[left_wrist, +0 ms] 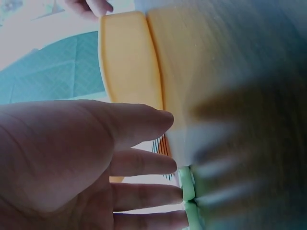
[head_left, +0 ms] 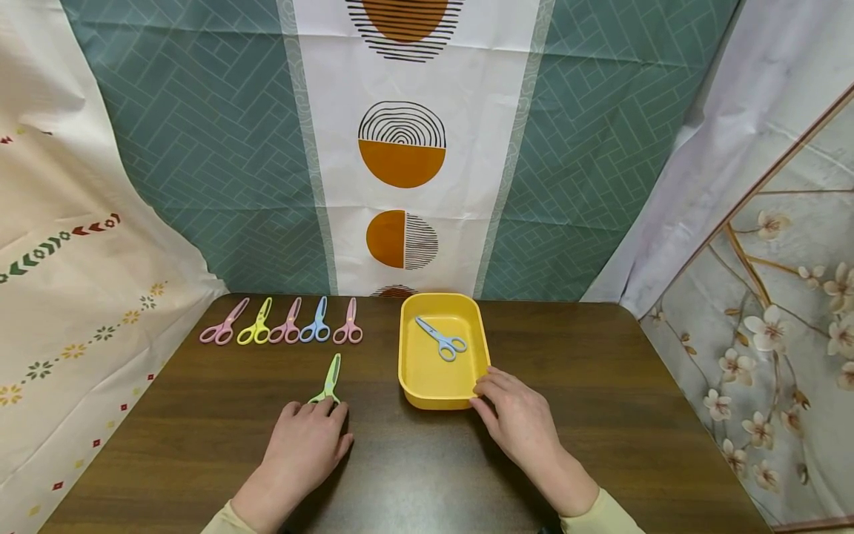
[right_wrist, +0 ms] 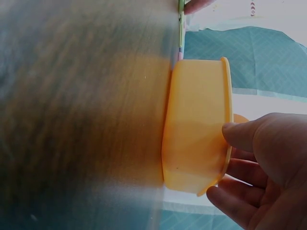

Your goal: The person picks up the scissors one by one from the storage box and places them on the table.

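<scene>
Light green scissors (head_left: 332, 377) lie on the table, blades pointing away. My left hand (head_left: 308, 439) rests over their handles; in the left wrist view its fingers are nearly straight, with fingertips at the green handle loops (left_wrist: 188, 184). Part of the handles is hidden under the fingers. My right hand (head_left: 520, 419) holds the near right corner of a yellow tray (head_left: 437, 403), thumb at the front rim and fingers at the side. The right wrist view shows that thumb against the tray's rim (right_wrist: 227, 96). Inside the tray lie blue scissors (head_left: 442, 339).
Along the table's back left stand out several scissors in a row: pink (head_left: 225, 323), yellow (head_left: 256, 323), pink (head_left: 287, 323), blue (head_left: 316, 323) and pink (head_left: 349, 323). Patterned curtain cloth (head_left: 567, 185) hangs behind the brown table (head_left: 600, 371) and at both sides.
</scene>
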Action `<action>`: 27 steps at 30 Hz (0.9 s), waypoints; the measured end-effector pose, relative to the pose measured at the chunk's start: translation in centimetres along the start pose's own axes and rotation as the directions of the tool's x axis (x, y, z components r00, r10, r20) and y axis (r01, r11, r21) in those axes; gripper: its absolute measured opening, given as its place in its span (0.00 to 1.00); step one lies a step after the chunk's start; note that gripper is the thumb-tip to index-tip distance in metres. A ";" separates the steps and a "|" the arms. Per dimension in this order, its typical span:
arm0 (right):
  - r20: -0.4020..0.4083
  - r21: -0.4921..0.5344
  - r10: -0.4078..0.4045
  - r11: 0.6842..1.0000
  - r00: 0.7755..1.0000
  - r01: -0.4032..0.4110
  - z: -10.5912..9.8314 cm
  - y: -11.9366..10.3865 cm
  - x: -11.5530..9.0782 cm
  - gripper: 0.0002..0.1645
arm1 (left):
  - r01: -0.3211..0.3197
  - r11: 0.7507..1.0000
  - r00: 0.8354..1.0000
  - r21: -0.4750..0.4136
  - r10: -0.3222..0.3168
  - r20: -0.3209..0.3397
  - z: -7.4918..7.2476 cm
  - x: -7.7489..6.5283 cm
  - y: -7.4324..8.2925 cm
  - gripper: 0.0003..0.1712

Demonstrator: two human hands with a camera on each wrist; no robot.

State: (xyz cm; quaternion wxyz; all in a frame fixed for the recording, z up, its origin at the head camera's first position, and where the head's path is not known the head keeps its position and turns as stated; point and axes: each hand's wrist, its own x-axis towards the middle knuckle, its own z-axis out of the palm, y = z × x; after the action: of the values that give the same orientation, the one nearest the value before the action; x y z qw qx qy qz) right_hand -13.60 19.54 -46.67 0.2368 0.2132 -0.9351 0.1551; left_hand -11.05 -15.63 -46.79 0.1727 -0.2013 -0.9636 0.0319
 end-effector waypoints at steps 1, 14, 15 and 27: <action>-0.001 0.000 -0.001 1.000 1.000 0.001 0.0 0.0 0.0 0.11 | -0.001 1.000 1.000 0.002 0.001 -0.011 0.0 0.0 0.0 0.24; 0.005 0.000 0.006 1.000 1.000 -0.006 0.0 -0.1 0.0 0.11 | 0.010 1.000 1.000 0.016 -0.010 -0.030 0.2 -0.2 -0.4 0.27; 0.006 0.000 0.007 1.000 1.000 -0.007 0.0 -0.1 0.0 0.11 | 0.012 1.000 1.000 0.016 -0.012 -0.028 0.1 -0.2 -0.4 0.27; 0.013 -0.009 0.015 1.000 1.000 -0.015 0.0 -0.1 0.1 0.11 | 0.023 1.000 1.000 0.009 -0.023 0.010 0.1 -0.2 -0.6 0.28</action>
State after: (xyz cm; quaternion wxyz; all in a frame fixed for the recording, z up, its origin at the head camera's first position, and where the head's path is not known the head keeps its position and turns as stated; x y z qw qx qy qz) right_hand -13.60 19.39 -46.65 0.2303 0.2061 -0.9389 0.1512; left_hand -11.15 -16.30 -46.86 0.1692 -0.1892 -0.9666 0.0352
